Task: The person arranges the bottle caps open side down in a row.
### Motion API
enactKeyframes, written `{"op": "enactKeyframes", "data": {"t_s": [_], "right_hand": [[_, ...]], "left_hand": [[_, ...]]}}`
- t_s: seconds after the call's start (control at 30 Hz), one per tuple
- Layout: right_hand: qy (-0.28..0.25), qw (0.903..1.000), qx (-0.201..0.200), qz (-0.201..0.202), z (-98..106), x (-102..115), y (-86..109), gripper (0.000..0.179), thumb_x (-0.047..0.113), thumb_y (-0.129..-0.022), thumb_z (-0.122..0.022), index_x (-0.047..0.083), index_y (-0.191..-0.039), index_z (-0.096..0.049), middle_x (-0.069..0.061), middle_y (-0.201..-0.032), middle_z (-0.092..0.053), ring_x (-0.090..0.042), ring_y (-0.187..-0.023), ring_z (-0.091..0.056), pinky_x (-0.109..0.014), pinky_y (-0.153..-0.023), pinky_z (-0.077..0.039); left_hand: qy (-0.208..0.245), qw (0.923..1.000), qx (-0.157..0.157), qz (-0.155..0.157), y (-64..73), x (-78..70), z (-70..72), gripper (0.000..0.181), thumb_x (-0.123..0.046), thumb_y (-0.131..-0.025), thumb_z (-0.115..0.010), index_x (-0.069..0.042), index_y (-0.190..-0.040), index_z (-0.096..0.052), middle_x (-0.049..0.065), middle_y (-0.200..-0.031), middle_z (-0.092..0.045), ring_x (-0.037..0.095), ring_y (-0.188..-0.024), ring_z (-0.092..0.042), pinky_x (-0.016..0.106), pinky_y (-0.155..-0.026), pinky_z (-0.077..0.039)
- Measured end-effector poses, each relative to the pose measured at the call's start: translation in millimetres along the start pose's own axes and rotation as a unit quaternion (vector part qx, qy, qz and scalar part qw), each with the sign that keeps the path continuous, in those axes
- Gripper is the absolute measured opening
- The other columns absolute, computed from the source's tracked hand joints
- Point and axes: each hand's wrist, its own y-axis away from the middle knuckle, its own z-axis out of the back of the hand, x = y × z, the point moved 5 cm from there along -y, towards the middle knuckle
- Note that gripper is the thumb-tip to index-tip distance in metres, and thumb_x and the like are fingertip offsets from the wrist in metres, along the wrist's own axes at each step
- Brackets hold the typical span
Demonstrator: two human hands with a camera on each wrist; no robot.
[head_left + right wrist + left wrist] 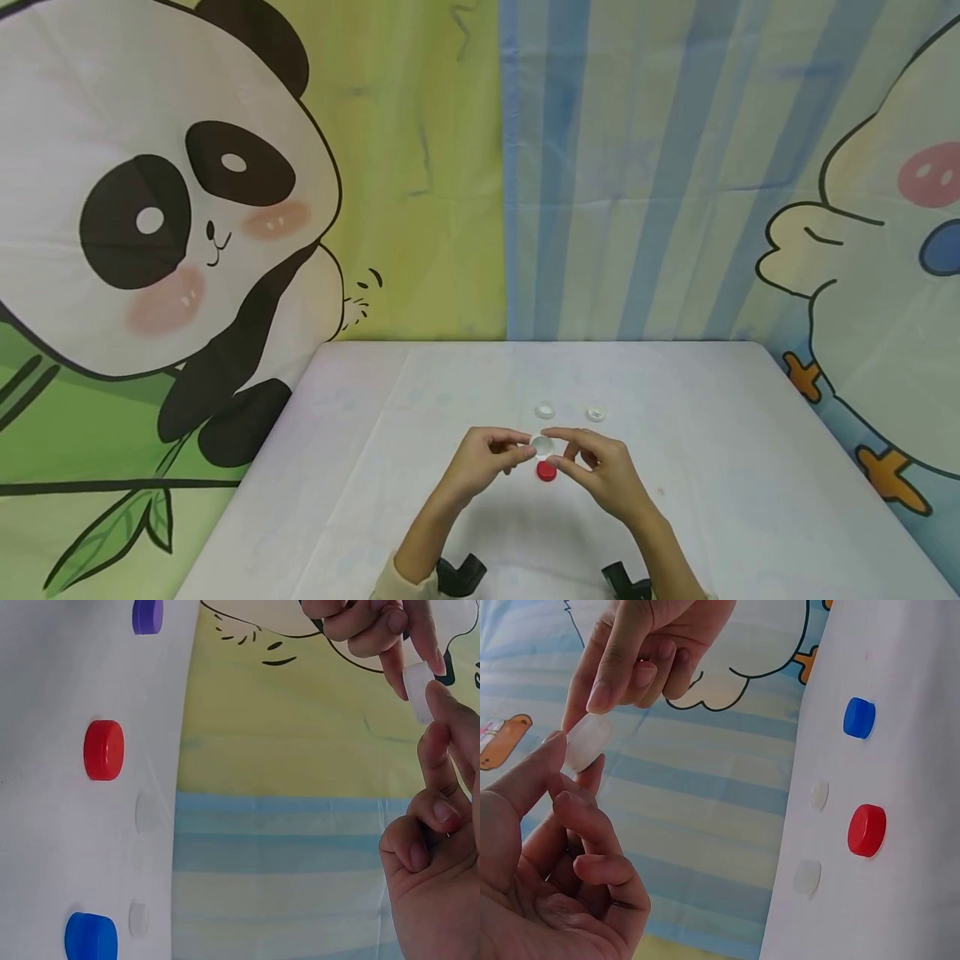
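Note:
A translucent white bottle cap (pixel 542 446) is raised above the table between both hands. My left hand (pixel 486 461) pinches its left side between thumb and finger. From the opposite side, my right hand (pixel 604 472) pinches the same cap, as the left wrist view also shows. Ridges along the cap's side (pixel 418 691) appear in the right wrist view. On the table just below the hands lies a red bottle cap (pixel 547 472). Two whitish caps, one on the left (pixel 544 410) and one on the right (pixel 596 414), lie farther back.
In the wrist views, a blue cap (pixel 859 718) and a purple cap (pixel 148 616) lie on the white tabletop (pixel 375 492) on either side of the red one. The hands hide both in the head view. Printed cloth (pixel 420 208) hangs behind the table's far edge.

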Motion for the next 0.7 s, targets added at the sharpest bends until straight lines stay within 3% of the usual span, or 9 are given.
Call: {"op": "enactKeyframes", "data": {"t_s": [0.2, 0.37, 0.5, 0.6, 0.7], "right_hand": [[-0.001, 0.9999, -0.003, -0.015, 0.3, -2.4, 0.8, 0.033, 0.003, -0.075, -0.07, 0.008, -0.106, -0.063, 0.006, -0.063, -0.053, -0.002, -0.051, -0.029, -0.018, -0.045, -0.03], [0.005, 0.999, -0.001, -0.045, -3.4, -11.7, 2.1, 0.038, 0.008, -0.074, -0.071, 0.009, -0.111, -0.06, 0.009, -0.063, -0.052, -0.003, -0.05, -0.032, -0.02, -0.044, -0.031], [0.002, 0.996, 0.021, -0.087, -11.5, -35.6, 7.2, 0.039, 0.019, -0.077, -0.07, 0.018, -0.114, -0.059, 0.012, -0.064, -0.052, -0.004, -0.049, -0.032, -0.021, -0.044, -0.031], [-0.009, 0.9919, 0.043, -0.119, -17.1, -50.9, 11.0, 0.034, 0.028, -0.079, -0.067, 0.026, -0.112, -0.059, 0.013, -0.065, -0.053, -0.003, -0.049, -0.033, -0.02, -0.045, -0.031], [-0.036, 0.9886, 0.065, -0.131, -20.5, -56.8, 12.9, 0.027, 0.031, -0.081, -0.065, 0.025, -0.107, -0.062, 0.011, -0.066, -0.055, -0.003, -0.048, -0.034, -0.019, -0.045, -0.032]], "left_hand": [[-0.017, 0.9997, -0.014, -0.005, -0.5, -0.1, 0.3, 0.026, -0.035, -0.077, -0.069, -0.015, -0.093, -0.071, -0.001, -0.07, -0.062, 0.01, -0.057, -0.05, 0.027, -0.051, -0.044], [-0.045, 0.9972, -0.05, -0.033, 0.6, -3.6, 3.6, 0.026, -0.037, -0.075, -0.07, -0.018, -0.093, -0.071, -0.003, -0.068, -0.061, 0.01, -0.056, -0.049, 0.023, -0.048, -0.042], [-0.077, 0.9896, -0.09, -0.081, 4.4, -14.9, 6.1, 0.021, -0.029, -0.075, -0.072, -0.017, -0.092, -0.071, -0.004, -0.065, -0.06, 0.007, -0.055, -0.048, 0.02, -0.047, -0.041], [-0.098, 0.9785, -0.118, -0.138, 10.2, -29.4, 7.0, 0.018, -0.019, -0.075, -0.072, -0.012, -0.091, -0.071, -0.002, -0.062, -0.059, 0.007, -0.054, -0.047, 0.02, -0.046, -0.039], [-0.111, 0.9638, -0.132, -0.203, 14.0, -39.2, 7.5, 0.017, -0.013, -0.075, -0.072, -0.006, -0.091, -0.071, 0.001, -0.061, -0.057, 0.007, -0.053, -0.044, 0.02, -0.045, -0.037]]}}
